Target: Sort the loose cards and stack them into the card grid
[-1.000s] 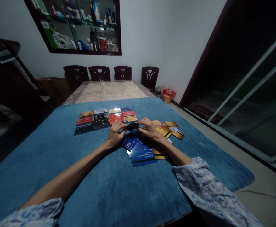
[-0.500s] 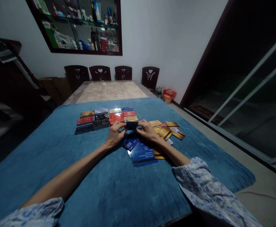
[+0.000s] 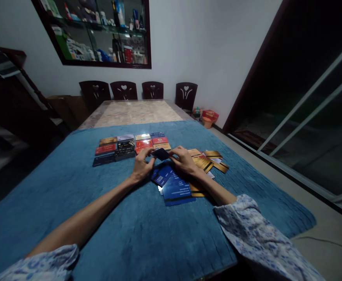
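Note:
A dark card [image 3: 161, 154], perhaps more than one, is held by its opposite edges above the table, tilted. My left hand [image 3: 142, 164] pinches one corner between thumb and fingers. On the other side my right hand [image 3: 183, 160] grips the opposite corner. Below them lie loose blue cards [image 3: 176, 190] in an overlapping heap. Gold cards [image 3: 204, 164] are scattered beside and beyond my right hand. Past my left hand, several stacks of cards stand in rows, among them red cards [image 3: 105, 149], black cards [image 3: 125, 151] and gold cards [image 3: 108, 140].
A blue cloth [image 3: 109, 222] covers the near part of the table, and the marble-patterned top [image 3: 138, 111] shows at the far end. Dark wooden chairs [image 3: 124, 90] stand behind it. A red box [image 3: 209, 115] sits on the floor at the right.
The dark card has turned from nearly upright to a flatter, slanted position between my fingers. My hands have shifted only slightly; the stacks and the heap look the same.

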The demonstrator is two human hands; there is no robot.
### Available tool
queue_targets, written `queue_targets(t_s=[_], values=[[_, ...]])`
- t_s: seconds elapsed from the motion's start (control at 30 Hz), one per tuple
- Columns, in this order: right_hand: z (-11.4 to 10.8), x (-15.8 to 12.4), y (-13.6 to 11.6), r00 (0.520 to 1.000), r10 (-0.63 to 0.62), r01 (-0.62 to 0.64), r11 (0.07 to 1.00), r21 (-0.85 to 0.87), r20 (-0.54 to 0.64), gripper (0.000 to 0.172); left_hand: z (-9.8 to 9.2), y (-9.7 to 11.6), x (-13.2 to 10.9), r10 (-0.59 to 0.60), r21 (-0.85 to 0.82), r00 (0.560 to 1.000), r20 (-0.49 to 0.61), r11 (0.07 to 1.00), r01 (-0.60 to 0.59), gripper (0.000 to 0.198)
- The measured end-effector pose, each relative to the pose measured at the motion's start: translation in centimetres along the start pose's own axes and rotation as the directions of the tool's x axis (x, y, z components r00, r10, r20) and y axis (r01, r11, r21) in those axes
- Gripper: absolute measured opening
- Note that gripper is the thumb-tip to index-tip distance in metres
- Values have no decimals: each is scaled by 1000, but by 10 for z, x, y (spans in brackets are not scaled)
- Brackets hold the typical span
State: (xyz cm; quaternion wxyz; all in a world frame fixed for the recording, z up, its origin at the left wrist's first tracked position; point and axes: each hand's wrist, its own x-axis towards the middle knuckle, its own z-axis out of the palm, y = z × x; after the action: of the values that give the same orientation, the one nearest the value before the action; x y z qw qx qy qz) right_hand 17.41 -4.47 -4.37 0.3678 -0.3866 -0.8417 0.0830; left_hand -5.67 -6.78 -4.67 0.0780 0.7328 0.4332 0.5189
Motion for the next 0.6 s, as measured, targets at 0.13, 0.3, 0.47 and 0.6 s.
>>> queue_targets(t_s=[0.13,0.3,0.47,0.6], values=[[-3,0,-2,999,-28,30,996,-86,26,15,0,3,0,1,-9,1000,-25,1000,-1,26],[-6,8,-6,997,-28,47,968,-248,78,18,0,3,-1,6,26,999,-49,1000,-5,26],[-4,23,-7,993,-59,92,938,-334,107,16,0,-1,-1,-4,75,999,-40,997,7,22],[-1,31,-7,989,-62,103,935,-340,131,15,0,-3,0,-24,94,1000,-21,995,26,23]])
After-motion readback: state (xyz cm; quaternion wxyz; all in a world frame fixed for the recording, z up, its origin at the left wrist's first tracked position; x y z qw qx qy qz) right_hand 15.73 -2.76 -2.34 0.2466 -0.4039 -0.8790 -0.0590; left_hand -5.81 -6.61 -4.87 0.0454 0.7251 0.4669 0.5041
